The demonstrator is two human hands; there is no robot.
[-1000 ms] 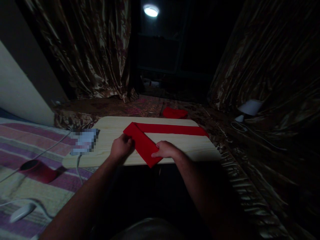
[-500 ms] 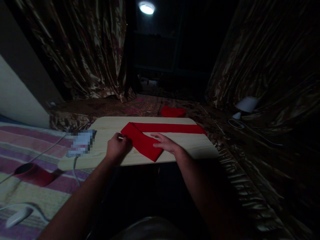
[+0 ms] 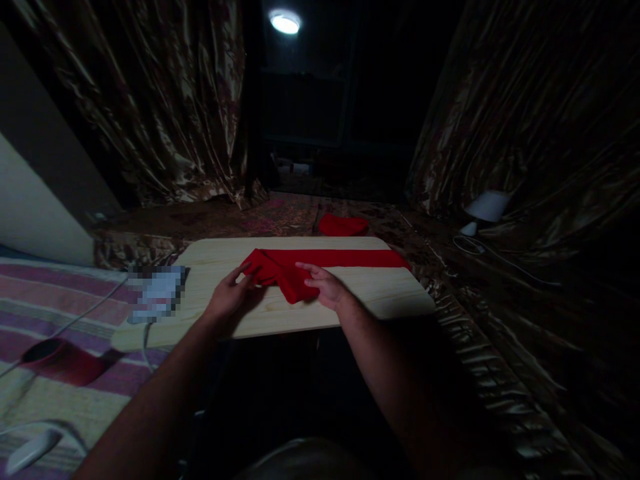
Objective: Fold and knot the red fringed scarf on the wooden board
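Observation:
A long strip of red cloth [image 3: 340,258] lies across the pale wooden board [image 3: 370,287], its left part folded over toward me and bunched up in wrinkles. At the fold's left corner, my left hand [image 3: 231,292] grips the cloth's edge between thumb and fingers. My right hand [image 3: 327,288] has the folded end from the right, its index finger stretched along the top and the other fingers curled partly under the cloth. The fingertips beneath the cloth are hidden.
More red cloth [image 3: 343,225] lies in a heap beyond the board's far edge. A blurred-out device [image 3: 159,293] with a cable is at the board's left. A red cup-like object [image 3: 65,363] lies on the striped bedding [image 3: 115,400]. A small lamp [image 3: 487,207] stands at right.
The folded end of the red cloth has been drawn up and leftward, and it has gone from flat to wrinkled. My right hand has moved slightly left with it. The view has shifted a little.

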